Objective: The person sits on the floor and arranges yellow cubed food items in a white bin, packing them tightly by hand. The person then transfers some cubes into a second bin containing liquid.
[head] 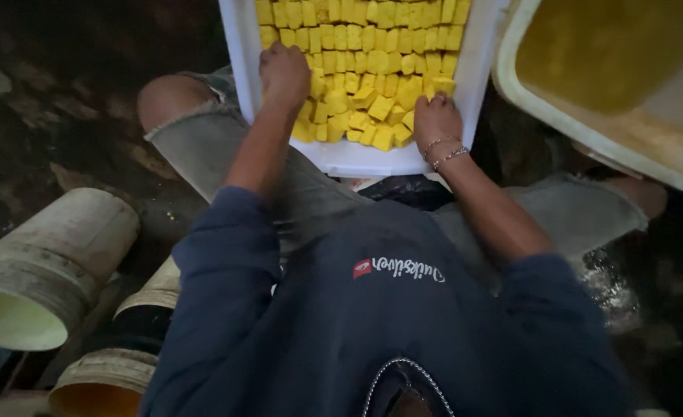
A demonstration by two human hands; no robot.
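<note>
Dim dirt floor (pixel 71 116); white tray (pixel 357 158) across knees; each hand's grip spread flat on yellow cubes (pixel 372 100).

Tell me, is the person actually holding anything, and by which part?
Nothing is gripped. Both the left hand and right hand rest palm-down on the loose yellow cubes in the white tray, pressing against the pile's sides.

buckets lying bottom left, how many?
3. A large pale bucket lies on its side at the left edge; a second bucket is tucked beside the person's sleeve; a third bucket with an orange inside sits at the bottom. More may be hidden off-frame.
</note>
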